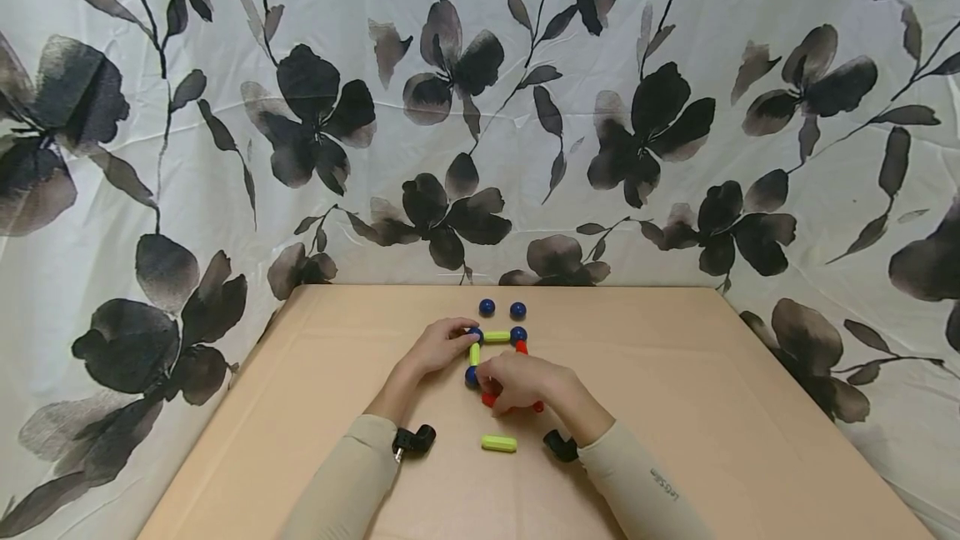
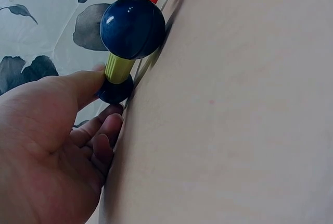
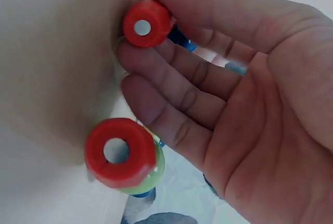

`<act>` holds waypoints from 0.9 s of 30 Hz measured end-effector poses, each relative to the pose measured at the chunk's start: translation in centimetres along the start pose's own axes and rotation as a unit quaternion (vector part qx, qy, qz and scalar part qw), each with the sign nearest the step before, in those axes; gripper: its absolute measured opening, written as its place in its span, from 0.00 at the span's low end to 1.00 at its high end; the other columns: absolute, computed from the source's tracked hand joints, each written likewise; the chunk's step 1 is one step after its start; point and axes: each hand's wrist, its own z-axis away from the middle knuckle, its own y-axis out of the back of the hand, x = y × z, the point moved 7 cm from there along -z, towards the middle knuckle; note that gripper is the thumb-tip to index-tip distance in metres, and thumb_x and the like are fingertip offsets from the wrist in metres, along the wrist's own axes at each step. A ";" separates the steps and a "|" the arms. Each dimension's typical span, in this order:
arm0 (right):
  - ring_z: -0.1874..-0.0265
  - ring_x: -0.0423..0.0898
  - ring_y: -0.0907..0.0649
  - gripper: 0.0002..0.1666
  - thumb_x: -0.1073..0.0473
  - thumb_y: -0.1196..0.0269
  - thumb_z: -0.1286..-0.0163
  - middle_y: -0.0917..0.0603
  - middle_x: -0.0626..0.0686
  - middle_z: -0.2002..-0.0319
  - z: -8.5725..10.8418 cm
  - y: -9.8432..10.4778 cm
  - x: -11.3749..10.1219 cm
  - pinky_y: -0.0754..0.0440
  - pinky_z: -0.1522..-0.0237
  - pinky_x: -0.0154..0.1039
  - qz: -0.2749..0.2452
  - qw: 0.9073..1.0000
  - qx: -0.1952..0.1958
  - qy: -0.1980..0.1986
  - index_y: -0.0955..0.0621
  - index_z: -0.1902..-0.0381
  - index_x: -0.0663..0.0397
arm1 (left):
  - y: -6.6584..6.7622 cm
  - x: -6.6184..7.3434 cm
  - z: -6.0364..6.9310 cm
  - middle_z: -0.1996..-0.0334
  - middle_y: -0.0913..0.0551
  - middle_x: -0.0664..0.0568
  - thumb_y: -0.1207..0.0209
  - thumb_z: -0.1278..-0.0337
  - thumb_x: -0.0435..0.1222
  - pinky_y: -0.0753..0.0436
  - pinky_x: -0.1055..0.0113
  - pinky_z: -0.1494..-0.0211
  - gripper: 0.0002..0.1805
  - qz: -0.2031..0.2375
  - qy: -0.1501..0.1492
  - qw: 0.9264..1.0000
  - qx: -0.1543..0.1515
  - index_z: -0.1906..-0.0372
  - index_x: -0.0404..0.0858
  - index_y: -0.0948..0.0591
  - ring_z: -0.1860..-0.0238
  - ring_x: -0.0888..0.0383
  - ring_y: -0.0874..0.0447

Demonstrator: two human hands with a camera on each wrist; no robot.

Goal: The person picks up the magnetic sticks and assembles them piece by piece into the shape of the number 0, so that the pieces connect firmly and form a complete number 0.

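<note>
My left hand (image 1: 438,346) pinches a blue ball (image 2: 114,90) at the far left corner of a magnetic stick-and-ball shape lying on the table. From that ball a yellow-green stick (image 1: 475,354) runs to a nearer blue ball (image 1: 472,377), and another yellow-green stick (image 1: 497,337) runs right to a third ball (image 1: 518,334). A red stick (image 1: 521,347) joins that third ball, partly behind my right hand (image 1: 525,377). Thumb and fingers of the right hand pinch a red stick (image 3: 147,23) beside the nearer ball. A further red stick (image 3: 119,153) shows its pale round end close by.
Two loose blue balls, one left (image 1: 487,307) and one right (image 1: 517,312), lie beyond the shape. A loose yellow-green stick (image 1: 498,443) lies nearer the body, between the forearms. A floral cloth (image 1: 540,148) hangs behind the table (image 1: 337,307).
</note>
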 end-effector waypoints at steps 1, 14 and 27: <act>0.73 0.38 0.23 0.14 0.54 0.23 0.36 0.21 0.41 0.70 0.0 0.1 -0.1 0.23 0.71 0.31 -0.007 1.000 0.004 0.011 0.20 0.63 0.43 | 0.0 0.0 0.0 0.47 0.13 0.51 0.39 0.26 0.44 0.23 0.49 0.35 0.20 -0.001 -0.002 1.000 0.000 0.37 0.42 0.17 0.46 0.53 0.19; 0.69 0.33 0.23 0.10 0.60 0.36 0.24 0.09 0.47 0.62 0.3 1.1 -0.2 0.26 0.64 0.28 -0.129 0.988 -0.002 0.086 0.08 0.53 0.48 | 0.2 0.2 0.1 0.49 0.12 0.51 0.38 0.27 0.44 0.22 0.49 0.37 0.18 -0.004 -0.003 1.000 0.006 0.38 0.43 0.16 0.47 0.53 0.18; 0.70 0.36 0.22 0.17 0.55 0.25 0.34 0.17 0.42 0.69 0.1 0.3 -0.4 0.25 0.66 0.30 -0.141 0.985 -0.016 0.094 0.13 0.49 0.49 | 0.1 0.0 0.1 0.47 0.13 0.51 0.39 0.26 0.45 0.23 0.49 0.35 0.20 0.001 0.006 1.000 -0.003 0.36 0.44 0.17 0.45 0.53 0.19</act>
